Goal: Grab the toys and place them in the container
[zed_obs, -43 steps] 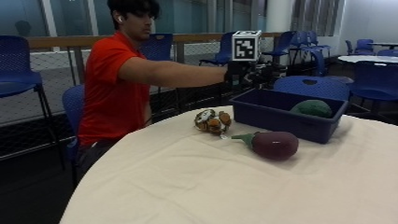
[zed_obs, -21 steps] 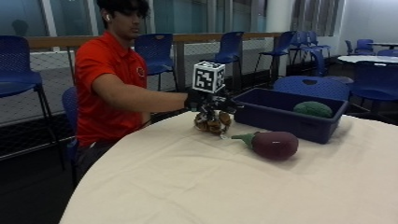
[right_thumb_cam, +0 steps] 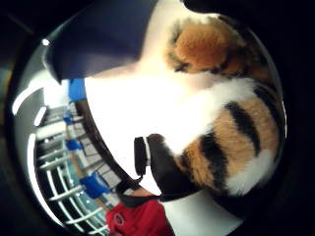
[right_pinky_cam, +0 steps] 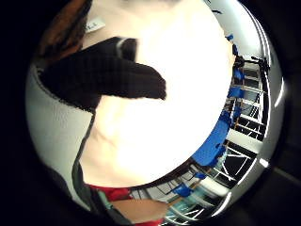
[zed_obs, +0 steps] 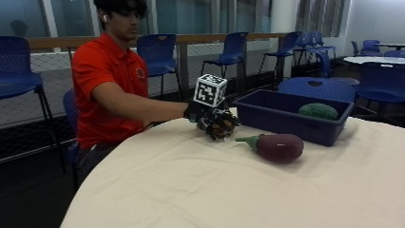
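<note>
Now the gloved right hand has come down from above the blue container to the tabletop beside the container's near wall, and it sits over the striped tiger toy. A second ago the hand was raised near the container's rim; half a second ago it had only just reached the toy. In the thumb-side palm view the orange, black and white plush lies right against the palm, with a gloved fingertip curled in beside it. In the little-finger-side view another finger bends across the pale cloth. The fingers look closed around the tiger toy, which has not yet left the tabletop. By my reading, this is the grasp that begins the next pick.

Inside the container lies one green toy, toward its far end from the hand. The purple eggplant toy lies on the tabletop just in front of the container, near the hand but apart from it, waiting its turn.
</note>
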